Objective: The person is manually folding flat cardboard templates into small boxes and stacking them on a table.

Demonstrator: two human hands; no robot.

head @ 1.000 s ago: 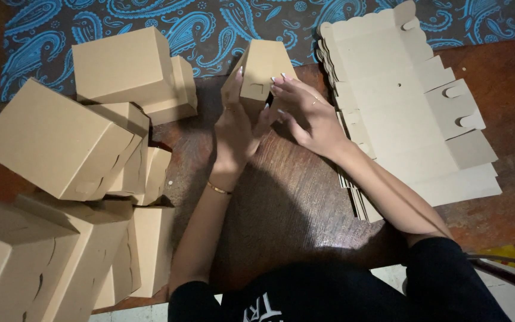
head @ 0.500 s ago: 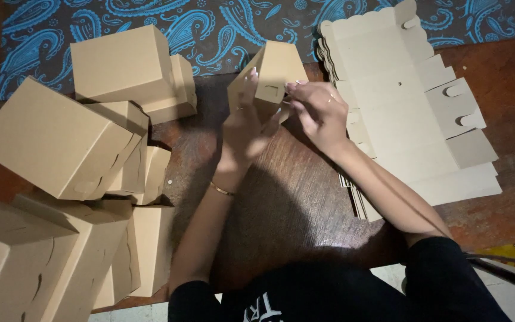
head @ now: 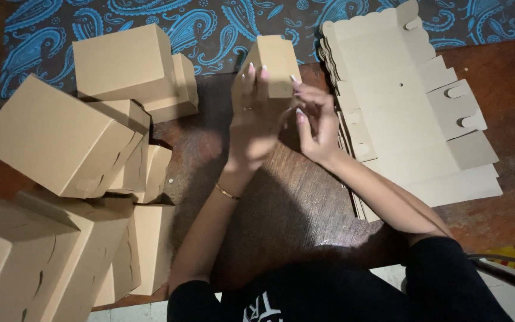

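Observation:
I hold a small brown cardboard box (head: 276,59) upright over the dark wooden table (head: 281,203). My left hand (head: 253,122) grips its near side from below, fingers spread up against the cardboard. My right hand (head: 314,122) touches the box's right lower edge with its fingertips. The box's underside is hidden behind my hands.
A stack of flat, unfolded cardboard blanks (head: 406,113) lies at the right. Several folded boxes (head: 61,137) are piled at the left, reaching to the near left corner. A blue patterned cloth (head: 210,24) covers the floor beyond the table.
The box has been turned and lifted more upright in my hands. My left hand has shifted up behind it and my right hand has moved to its lower right edge.

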